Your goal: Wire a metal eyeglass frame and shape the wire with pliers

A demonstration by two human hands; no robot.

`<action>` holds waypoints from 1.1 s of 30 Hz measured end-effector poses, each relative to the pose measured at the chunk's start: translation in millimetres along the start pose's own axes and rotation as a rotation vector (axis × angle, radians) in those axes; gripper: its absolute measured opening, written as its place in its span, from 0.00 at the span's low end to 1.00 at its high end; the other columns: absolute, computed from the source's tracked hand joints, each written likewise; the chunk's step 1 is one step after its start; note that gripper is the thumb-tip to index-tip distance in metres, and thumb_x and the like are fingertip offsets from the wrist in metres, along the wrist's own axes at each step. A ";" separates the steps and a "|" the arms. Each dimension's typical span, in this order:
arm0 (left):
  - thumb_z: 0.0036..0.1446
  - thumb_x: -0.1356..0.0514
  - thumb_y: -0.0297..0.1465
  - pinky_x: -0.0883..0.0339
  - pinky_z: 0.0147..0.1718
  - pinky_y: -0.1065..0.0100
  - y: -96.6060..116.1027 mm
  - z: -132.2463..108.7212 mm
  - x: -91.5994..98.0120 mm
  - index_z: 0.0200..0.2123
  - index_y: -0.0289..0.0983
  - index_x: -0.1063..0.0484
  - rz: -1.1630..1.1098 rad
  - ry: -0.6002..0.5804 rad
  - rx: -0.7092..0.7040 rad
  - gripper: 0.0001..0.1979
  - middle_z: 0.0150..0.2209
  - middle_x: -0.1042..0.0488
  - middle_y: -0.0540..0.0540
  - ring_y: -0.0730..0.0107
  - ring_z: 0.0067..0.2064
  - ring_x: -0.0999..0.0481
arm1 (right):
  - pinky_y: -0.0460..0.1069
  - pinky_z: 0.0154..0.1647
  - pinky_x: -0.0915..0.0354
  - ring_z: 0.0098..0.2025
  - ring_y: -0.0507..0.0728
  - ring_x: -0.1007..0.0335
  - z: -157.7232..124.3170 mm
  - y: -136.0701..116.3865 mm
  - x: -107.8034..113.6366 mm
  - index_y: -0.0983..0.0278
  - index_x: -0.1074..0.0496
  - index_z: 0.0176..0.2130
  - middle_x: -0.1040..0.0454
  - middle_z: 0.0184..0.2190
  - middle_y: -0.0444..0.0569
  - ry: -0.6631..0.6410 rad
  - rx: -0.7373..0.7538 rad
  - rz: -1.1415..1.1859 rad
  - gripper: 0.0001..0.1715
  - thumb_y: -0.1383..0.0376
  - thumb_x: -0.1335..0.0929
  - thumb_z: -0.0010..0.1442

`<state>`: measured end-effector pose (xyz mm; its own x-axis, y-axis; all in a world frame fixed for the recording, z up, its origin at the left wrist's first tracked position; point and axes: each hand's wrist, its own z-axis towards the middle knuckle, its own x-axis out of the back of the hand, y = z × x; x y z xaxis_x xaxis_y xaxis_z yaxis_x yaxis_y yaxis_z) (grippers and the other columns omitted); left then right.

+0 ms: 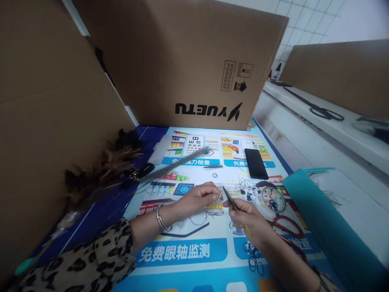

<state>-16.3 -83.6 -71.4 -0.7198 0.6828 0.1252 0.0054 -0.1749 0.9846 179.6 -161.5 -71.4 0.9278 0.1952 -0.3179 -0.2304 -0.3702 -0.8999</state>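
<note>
My left hand (206, 196) pinches a thin, pale wire piece (220, 196) between thumb and fingertips. My right hand (247, 217) is closed around a pair of pliers (230, 198), with a bit of yellow handle showing below the palm. The pliers' dark jaws point up and left, a short way right of the wire. Whether the jaws are parted is too small to make out. Fine wire loops (216, 211) hang or lie under my left fingers. One small dark ring (215, 175) lies on the printed mat beyond my hands.
A bundle of thin wires (179, 163) and a black phone (256, 163) lie ahead. On the right are a round dish (273, 199), red-handled scissors (288, 226), black rings (257, 265) and a teal box (322, 211). Feathers (100, 166) lie left; cardboard (194, 61) stands behind.
</note>
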 end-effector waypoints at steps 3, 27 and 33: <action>0.59 0.47 0.34 0.40 0.39 0.70 -0.7 0.0 0.3 0.35 0.34 0.28 0.002 -0.014 -0.001 0.11 0.35 0.31 0.46 0.70 0.38 0.32 | 0.44 0.24 0.52 0.24 0.47 0.51 -1.6 -4.0 -0.8 0.66 0.29 0.41 0.43 0.23 0.40 0.043 0.074 -0.106 0.14 0.64 0.32 0.53; 0.56 0.44 0.35 0.39 0.34 0.71 5.6 -0.1 -1.6 0.32 0.33 0.27 0.004 0.026 0.052 0.11 0.32 0.32 0.47 0.72 0.34 0.33 | 0.44 0.22 0.57 0.22 0.46 0.56 1.8 2.1 2.7 0.67 0.29 0.40 0.46 0.22 0.39 -0.018 0.043 -0.039 0.14 0.64 0.32 0.53; 0.56 0.44 0.35 0.40 0.33 0.71 4.8 -1.3 -0.7 0.32 0.33 0.27 -0.028 0.013 0.048 0.11 0.33 0.32 0.47 0.72 0.33 0.33 | 0.44 0.23 0.55 0.23 0.47 0.54 0.3 2.5 2.0 0.66 0.29 0.41 0.45 0.22 0.40 -0.008 0.034 -0.085 0.16 0.62 0.32 0.52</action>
<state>-16.7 -85.9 -66.9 -0.7291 0.6777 0.0959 0.0181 -0.1210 0.9925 180.7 -161.8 -74.4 0.9420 0.2321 -0.2425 -0.1610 -0.3215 -0.9331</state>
